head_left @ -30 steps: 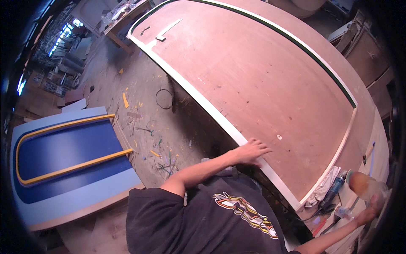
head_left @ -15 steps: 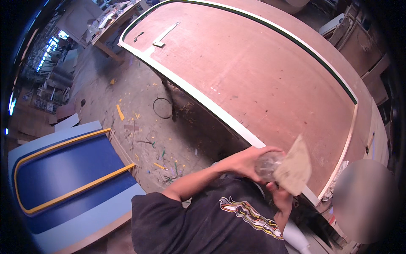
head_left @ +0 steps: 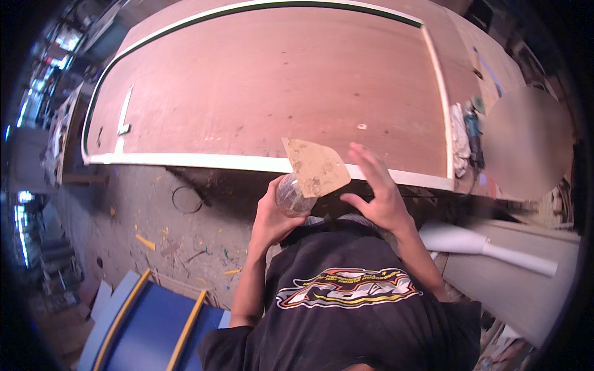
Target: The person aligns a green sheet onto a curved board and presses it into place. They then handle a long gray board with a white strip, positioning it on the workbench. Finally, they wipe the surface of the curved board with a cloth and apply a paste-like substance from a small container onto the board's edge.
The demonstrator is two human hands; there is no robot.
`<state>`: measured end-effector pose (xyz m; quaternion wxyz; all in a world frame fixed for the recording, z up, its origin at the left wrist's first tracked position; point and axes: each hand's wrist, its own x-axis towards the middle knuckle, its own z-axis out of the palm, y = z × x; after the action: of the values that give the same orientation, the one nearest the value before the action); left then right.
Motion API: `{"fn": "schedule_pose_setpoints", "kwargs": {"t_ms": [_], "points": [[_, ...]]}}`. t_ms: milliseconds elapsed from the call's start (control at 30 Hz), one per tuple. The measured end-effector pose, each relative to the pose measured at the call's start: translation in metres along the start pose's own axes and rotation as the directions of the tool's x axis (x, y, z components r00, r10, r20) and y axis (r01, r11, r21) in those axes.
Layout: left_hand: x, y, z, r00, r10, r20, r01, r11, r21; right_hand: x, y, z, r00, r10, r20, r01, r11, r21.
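Observation:
My left hand (head_left: 270,216) is wrapped round a clear, rounded plastic container (head_left: 291,196), probably a bottle or cup. A flat tan piece with stains (head_left: 317,168) and an angular outline lies across the container's upper side; whether it is fixed there or only held is hidden. My right hand (head_left: 385,204) hovers just right of the tan piece, fingers spread and thumb apart, with nothing in it. Both hands are at the near edge of a large pinkish-brown board (head_left: 278,93), rimmed by white edging (head_left: 216,162) with a dark green strip along the far side.
On the board's left lies a try square (head_left: 124,123). A teal power tool (head_left: 474,136) and a crumpled white cloth (head_left: 460,139) are at the right. A blue panel with yellow strips (head_left: 148,328) stands lower left, a white tapered roll (head_left: 482,241) lower right. Scraps litter the floor.
My view has swung to the right. The right hand, earlier up against the container from below, is now apart from it and spread. The left hand still holds the container.

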<state>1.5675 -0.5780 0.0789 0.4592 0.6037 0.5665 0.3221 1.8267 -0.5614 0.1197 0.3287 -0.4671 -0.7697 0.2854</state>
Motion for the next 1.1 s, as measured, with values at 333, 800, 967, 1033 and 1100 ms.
{"fn": "schedule_pose_setpoints", "kwargs": {"t_ms": [333,800,967,1033,1100], "points": [[0.014,0.052,0.078,0.949,0.051,0.311,-0.059,0.998,0.016,-0.045,0.106,-0.053,0.707,0.384,-0.594,-0.276,0.923,0.268],[0.124,0.059,-0.004,0.78,0.501,-0.374,-0.569,0.817,-0.092,-0.104,0.161,-0.129,0.452,0.471,-0.758,-0.108,0.872,0.477],[0.218,0.016,0.04,0.807,0.404,-0.432,-0.53,0.817,-0.228,-0.091,0.131,-0.12,0.585,0.541,-0.604,-0.222,0.824,0.522],[0.236,0.0,0.043,0.83,0.375,-0.413,-0.511,0.807,-0.295,-0.088,0.116,-0.114,0.665,0.47,-0.58,-0.115,0.832,0.543],[0.238,-0.017,0.049,0.851,0.342,-0.398,-0.382,0.924,-0.022,-0.085,0.103,-0.109,0.683,0.472,-0.558,-0.178,0.848,0.499]]}}
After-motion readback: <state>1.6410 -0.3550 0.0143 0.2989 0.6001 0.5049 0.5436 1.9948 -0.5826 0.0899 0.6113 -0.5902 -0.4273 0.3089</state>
